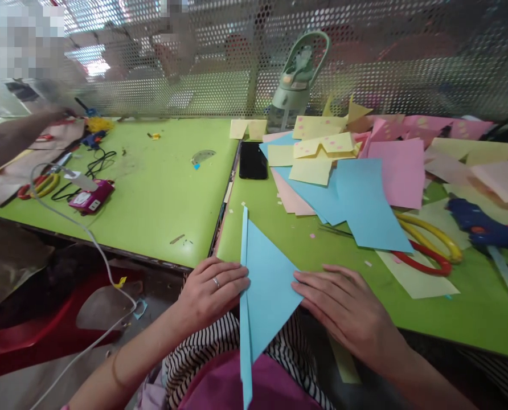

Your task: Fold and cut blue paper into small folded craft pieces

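at the lower middle of the frame, a folded blue paper [269,285] lies flat, partly on the green counter [151,199] and partly past its near edge, above a striped cloth [183,356] on the person's lap. a narrow folded strip runs up its left side, and the sheet tapers to a point on the right. the left hand [213,289], with a ring [216,282] on one finger, has its nearly straight fingers together, their tips touching the strip. the right hand [343,307] lays its long, close-set fingers on the right-hand corner. both thumbs are hidden, so i cannot tell whether either grip pinches the sheet or only presses it.

right of centre, loose blue sheets [360,188] overlap yellow paper pieces [326,146] and a pink sheet [401,176]. scissors [439,266] with red and yellow handles lie partly under the blue, and a dark blue glue gun [480,222] sits at the far right. at upper centre, a black phone [253,160] lies near a green-lidded bottle [289,97]. at the left, a magenta socket box [90,197] rests on the counter, and another person's arm [19,134] reaches in at the upper left.
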A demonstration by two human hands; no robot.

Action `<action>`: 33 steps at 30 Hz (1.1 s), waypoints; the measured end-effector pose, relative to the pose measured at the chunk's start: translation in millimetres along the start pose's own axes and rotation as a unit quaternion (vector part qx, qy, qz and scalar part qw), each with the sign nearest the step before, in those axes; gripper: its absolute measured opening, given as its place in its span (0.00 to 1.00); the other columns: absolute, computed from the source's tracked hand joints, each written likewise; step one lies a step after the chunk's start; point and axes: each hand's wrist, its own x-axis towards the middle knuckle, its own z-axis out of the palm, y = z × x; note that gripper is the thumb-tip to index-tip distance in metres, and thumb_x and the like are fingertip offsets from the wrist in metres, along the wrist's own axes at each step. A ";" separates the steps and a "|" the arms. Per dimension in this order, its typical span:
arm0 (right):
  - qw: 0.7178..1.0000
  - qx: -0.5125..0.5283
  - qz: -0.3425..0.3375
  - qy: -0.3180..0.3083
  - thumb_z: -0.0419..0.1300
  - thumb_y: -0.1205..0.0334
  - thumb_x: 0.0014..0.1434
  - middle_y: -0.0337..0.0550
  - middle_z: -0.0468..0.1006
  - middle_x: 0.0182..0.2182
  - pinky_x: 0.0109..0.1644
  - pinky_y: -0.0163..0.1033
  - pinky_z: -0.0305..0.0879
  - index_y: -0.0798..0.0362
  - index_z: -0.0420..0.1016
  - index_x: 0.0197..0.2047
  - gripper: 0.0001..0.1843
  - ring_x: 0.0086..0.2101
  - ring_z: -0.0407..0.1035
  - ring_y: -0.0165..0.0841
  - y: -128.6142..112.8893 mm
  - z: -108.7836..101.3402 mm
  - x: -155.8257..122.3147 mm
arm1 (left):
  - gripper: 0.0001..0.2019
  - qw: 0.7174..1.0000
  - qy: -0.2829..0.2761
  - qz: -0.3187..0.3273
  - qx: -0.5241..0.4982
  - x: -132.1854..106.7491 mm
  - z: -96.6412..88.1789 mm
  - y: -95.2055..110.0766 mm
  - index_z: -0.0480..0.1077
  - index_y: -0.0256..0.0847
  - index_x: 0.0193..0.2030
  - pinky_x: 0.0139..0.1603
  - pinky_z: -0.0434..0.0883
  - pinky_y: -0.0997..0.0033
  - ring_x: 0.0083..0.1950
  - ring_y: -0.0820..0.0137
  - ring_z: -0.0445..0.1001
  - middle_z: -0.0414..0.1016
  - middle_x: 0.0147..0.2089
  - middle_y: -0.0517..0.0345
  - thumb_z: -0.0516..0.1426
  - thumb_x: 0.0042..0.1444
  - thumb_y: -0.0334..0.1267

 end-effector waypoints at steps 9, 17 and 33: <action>0.980 0.037 0.197 -0.005 0.48 0.55 0.69 0.39 0.76 0.26 0.35 0.41 0.62 0.49 0.67 0.33 0.14 0.27 0.70 0.33 -3.4 6.3 26.2 | 0.07 0.974 0.022 -0.221 -0.041 25.0 1.6 9.3 0.65 0.40 0.46 0.34 0.72 0.68 0.33 0.69 0.76 0.77 0.31 0.59 0.51 0.67 0.40; 0.973 0.049 0.225 -0.030 0.49 0.52 0.68 0.40 0.81 0.32 0.37 0.43 0.65 0.49 0.71 0.41 0.14 0.32 0.75 0.35 0.8 10.7 31.2 | 0.21 0.965 -0.054 -0.257 -0.015 44.5 1.6 3.1 0.57 0.35 0.59 0.41 0.74 0.62 0.35 0.66 0.74 0.74 0.31 0.59 0.54 0.61 0.35; 0.978 -0.034 0.205 0.024 0.49 0.47 0.67 0.45 0.81 0.33 0.36 0.45 0.65 0.51 0.72 0.45 0.18 0.34 0.75 0.39 -2.5 13.9 26.4 | 0.12 0.932 -0.213 -0.292 0.036 85.1 1.5 -22.7 0.67 0.37 0.45 0.30 0.70 0.69 0.32 0.64 0.77 0.77 0.33 0.54 0.53 0.54 0.33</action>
